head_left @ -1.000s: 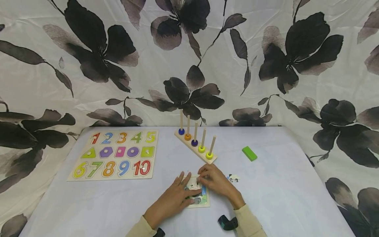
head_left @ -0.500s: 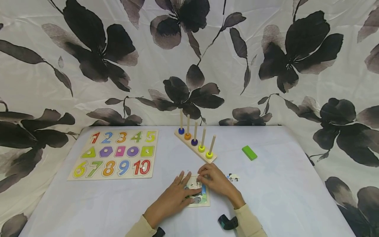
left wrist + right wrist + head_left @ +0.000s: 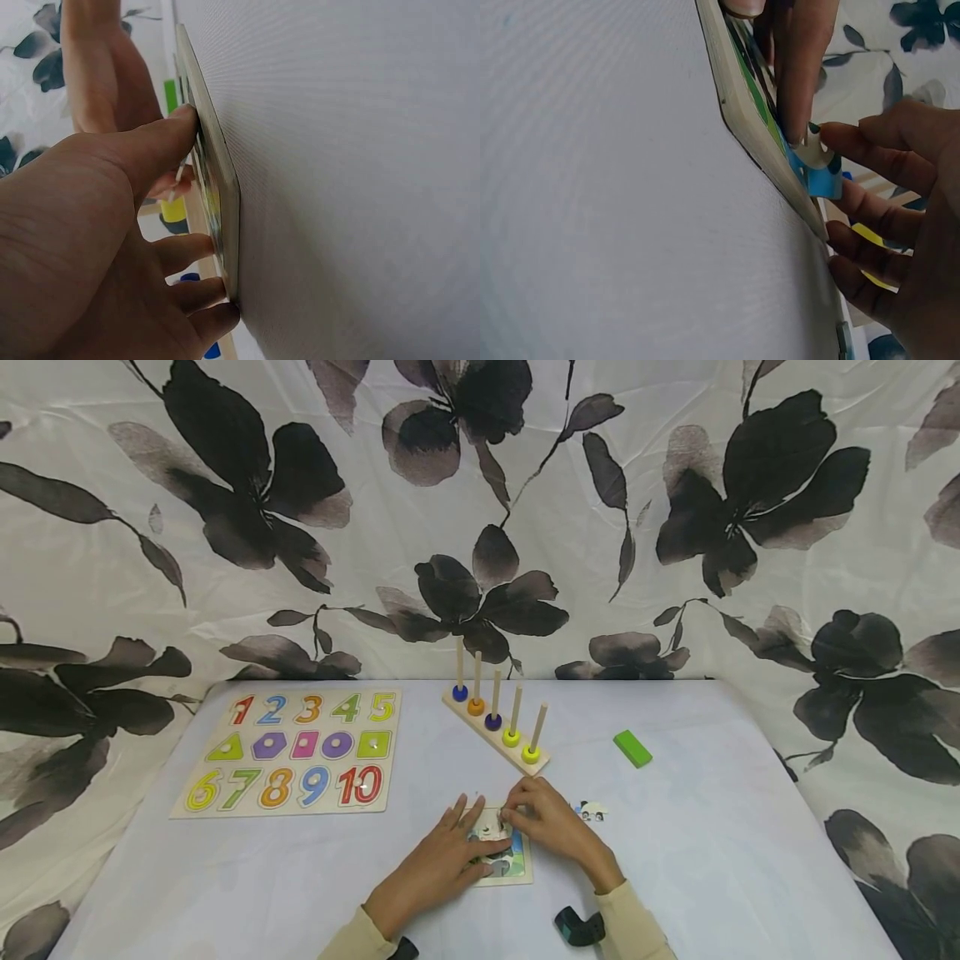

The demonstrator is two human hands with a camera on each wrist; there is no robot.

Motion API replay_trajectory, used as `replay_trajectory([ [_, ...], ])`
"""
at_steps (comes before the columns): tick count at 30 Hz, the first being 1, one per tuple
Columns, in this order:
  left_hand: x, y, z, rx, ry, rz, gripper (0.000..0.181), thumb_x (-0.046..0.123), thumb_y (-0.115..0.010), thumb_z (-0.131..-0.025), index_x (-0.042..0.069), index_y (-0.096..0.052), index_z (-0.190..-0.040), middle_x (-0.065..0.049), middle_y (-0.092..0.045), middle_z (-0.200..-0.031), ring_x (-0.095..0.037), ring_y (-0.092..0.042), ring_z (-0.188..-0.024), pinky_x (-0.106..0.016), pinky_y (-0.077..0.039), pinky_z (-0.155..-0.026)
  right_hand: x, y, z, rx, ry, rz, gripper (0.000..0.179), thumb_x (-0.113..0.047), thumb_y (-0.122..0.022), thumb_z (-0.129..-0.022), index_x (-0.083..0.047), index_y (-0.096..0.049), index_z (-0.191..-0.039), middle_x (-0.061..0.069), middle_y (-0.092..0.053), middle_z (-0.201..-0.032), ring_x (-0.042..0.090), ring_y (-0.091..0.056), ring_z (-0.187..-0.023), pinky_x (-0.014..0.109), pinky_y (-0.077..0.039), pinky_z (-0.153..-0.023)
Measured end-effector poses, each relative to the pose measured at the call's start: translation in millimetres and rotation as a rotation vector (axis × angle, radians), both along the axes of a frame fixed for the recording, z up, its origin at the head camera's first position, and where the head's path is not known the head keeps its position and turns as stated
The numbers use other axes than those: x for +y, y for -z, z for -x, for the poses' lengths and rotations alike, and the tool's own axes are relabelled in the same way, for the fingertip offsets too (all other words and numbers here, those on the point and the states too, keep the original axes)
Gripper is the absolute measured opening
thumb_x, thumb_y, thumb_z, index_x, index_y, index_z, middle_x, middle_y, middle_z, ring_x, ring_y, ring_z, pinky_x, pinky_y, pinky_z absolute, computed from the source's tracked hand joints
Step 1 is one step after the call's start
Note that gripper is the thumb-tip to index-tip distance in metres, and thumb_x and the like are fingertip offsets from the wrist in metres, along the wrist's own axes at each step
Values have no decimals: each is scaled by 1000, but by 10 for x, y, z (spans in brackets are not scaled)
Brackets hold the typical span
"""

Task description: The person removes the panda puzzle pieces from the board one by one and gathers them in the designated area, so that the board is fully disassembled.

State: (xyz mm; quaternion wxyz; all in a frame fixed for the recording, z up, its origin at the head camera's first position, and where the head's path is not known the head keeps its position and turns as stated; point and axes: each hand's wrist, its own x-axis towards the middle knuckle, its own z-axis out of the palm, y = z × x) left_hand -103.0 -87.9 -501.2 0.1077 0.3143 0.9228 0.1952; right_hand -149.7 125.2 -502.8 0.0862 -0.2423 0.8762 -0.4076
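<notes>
A small picture puzzle in a wooden tray [image 3: 525,880] lies on the table in front of me in the head view. My left hand [image 3: 435,864] rests over its left part with fingers spread; the left wrist view shows its thumb and fingertips along the tray edge [image 3: 231,187]. At the tray's upper right, my right hand [image 3: 551,820] pinches a blue and cream puzzle piece [image 3: 823,172], tilted up from the picture in the right wrist view. A left finger touches down right beside that piece. Part of the picture is hidden under both hands.
A loose puzzle piece [image 3: 592,811] lies right of my right hand. Behind the hands stands a peg stand [image 3: 495,737] with coloured rings. A number board [image 3: 288,760] lies at left, a green block [image 3: 632,748] at right. A black object [image 3: 579,927] is near my right sleeve.
</notes>
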Motion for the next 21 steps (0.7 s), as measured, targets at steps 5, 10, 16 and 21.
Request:
replay_trajectory([
  [5, 3, 8, -9, 2, -1, -7, 40, 36, -59, -93, 38, -56, -133, -19, -26, -155, -45, -16, -143, -56, -22, -113, 7, -13, -23, -6, 4, -6, 9, -20, -63, -92, -16, -71, -89, -13, -58, -93, 11, -51, -96, 34, -46, -84],
  [10, -3, 9, -21, 6, 2, -23, 40, 35, -59, -93, 37, -56, -133, -20, -25, -154, -46, -16, -142, -57, -22, -112, 7, -5, -21, -1, 7, -9, 4, -19, -62, -93, -17, -65, -95, -13, -59, -90, 9, -50, -91, 33, -45, -83],
  [16, -9, 7, -19, 16, 5, -20, 39, 36, -58, -94, 37, -56, -133, -21, -26, -154, -46, -16, -142, -56, -20, -113, 12, -5, -12, 2, 6, -23, 8, -16, -63, -92, -16, -68, -98, -12, -61, -91, 8, -51, -91, 33, -46, -83],
  [21, -10, 2, -20, 21, 3, -23, 40, 36, -59, -94, 37, -56, -133, -21, -26, -154, -46, -17, -142, -56, -21, -113, 30, -6, -15, 76, 8, -89, 13, -15, -67, -89, -13, -71, -100, -7, -63, -97, 11, -53, -96, 37, -48, -86],
])
